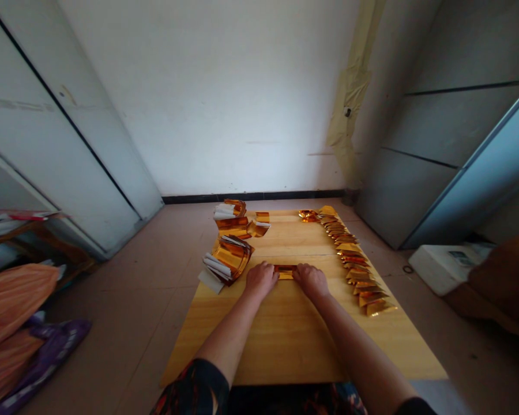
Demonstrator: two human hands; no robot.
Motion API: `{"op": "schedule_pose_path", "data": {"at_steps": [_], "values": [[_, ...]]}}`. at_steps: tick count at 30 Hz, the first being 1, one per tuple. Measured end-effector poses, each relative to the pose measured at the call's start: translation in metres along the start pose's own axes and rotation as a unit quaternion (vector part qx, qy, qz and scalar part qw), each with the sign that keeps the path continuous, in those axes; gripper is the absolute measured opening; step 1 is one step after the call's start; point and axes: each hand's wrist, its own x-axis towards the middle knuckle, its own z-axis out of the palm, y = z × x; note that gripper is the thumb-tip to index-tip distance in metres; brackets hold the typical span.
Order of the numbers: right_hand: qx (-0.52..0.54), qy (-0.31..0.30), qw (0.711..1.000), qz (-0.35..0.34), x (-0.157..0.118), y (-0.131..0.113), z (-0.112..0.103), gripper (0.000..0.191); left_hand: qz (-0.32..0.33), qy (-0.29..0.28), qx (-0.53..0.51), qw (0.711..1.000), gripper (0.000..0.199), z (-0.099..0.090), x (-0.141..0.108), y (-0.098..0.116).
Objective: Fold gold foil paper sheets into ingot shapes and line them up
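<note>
A small strip of shiny gold paper (286, 272) lies between my hands near the middle of the wooden table (285, 340). My left hand (262, 279) is closed on its left end, and my right hand (310, 280) grips the right end. To the left are curved stacks of gold sheets with pale backs (229, 259), with more gold sheets (233, 227) behind them. Along the table's right side runs a row of folded gold pieces (354, 265), overlapping one another. A crumpled-looking gold piece (308, 216) is at the row's far end.
A white wall (242, 104) stands beyond the table. Grey cabinets (441, 127) rise at the right, above a white box (441, 268) on the floor. Orange and purple bags (21, 311) lie at the left.
</note>
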Motion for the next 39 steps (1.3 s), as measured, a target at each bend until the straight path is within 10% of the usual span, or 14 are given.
{"op": "schedule_pose_path", "data": {"at_steps": [11,23,39], "values": [[0.019,-0.014,0.999,0.033,-0.001,-0.002,-0.004,0.020,-0.027,0.040,0.032,0.998,0.021,-0.001,-0.004,0.007],[0.049,0.043,0.993,-0.098,-0.008,0.005,0.005,0.016,0.158,0.082,0.044,0.983,0.021,0.009,-0.008,0.012],[0.068,0.024,0.993,0.090,-0.011,-0.028,-0.005,0.028,0.132,0.112,0.011,0.985,0.023,0.012,-0.043,0.007]]}}
